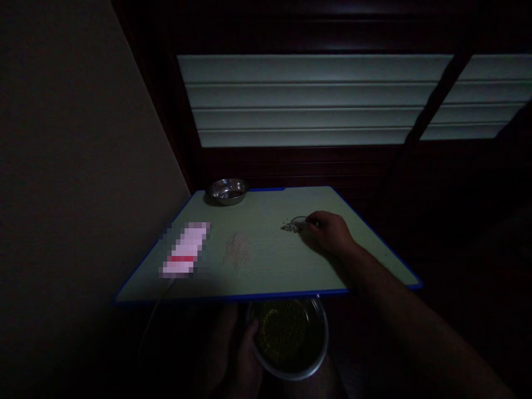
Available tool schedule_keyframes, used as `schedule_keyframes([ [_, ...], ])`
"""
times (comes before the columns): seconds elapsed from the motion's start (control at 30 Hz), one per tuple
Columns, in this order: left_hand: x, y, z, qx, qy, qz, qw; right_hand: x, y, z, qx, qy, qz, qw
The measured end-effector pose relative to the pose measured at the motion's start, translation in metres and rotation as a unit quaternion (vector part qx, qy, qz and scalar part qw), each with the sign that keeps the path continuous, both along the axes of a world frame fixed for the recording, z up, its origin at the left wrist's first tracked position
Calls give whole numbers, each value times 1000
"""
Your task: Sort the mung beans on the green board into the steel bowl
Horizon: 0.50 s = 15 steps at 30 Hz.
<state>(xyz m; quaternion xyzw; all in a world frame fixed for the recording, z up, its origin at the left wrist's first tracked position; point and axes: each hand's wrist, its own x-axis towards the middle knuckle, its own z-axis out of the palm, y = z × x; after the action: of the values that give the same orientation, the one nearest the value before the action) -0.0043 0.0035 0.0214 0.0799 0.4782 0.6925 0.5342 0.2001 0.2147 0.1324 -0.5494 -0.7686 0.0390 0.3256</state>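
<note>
My right hand (330, 230) is over the right part of the green tabletop, its fingers closed on a small pale thing with a thin curved rim (299, 220). Its exact kind is hard to make out in the dim light. Small dark and greenish grains (290, 227) lie scattered at the rim's left side. Below the table's front edge, my left hand (248, 349) grips the left side of a round bowl (323, 346). Many small green beans or grains (280, 330) fill the bottom of that bowl. A pile of fine pale grains (238, 250) is spread left of the table's middle.
At the back left of the blue-edged green table (266, 277) stands a shiny metal bowl (228, 192), with something dark inside. A bright, pixelated device (186, 249) lies at the left, a cable (155, 307) hanging from it. Behind are slatted panels (307, 100); a wall rises left.
</note>
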Motion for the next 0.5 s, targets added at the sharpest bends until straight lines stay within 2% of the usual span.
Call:
schedule_keyframes([
  [0.13, 0, 0, -1, 22, 39, 7, 999, -3, 1, -2, 2, -46, 6, 999],
  [0.33, 0, 2, -8, 9, 4, -9, 1000, -7, 0, -1, 1, -71, 30, 997],
  [0.5, -2, 1, -7, 13, 22, -4, 1000, -7, -3, 0, -3, -76, 57, 996],
])
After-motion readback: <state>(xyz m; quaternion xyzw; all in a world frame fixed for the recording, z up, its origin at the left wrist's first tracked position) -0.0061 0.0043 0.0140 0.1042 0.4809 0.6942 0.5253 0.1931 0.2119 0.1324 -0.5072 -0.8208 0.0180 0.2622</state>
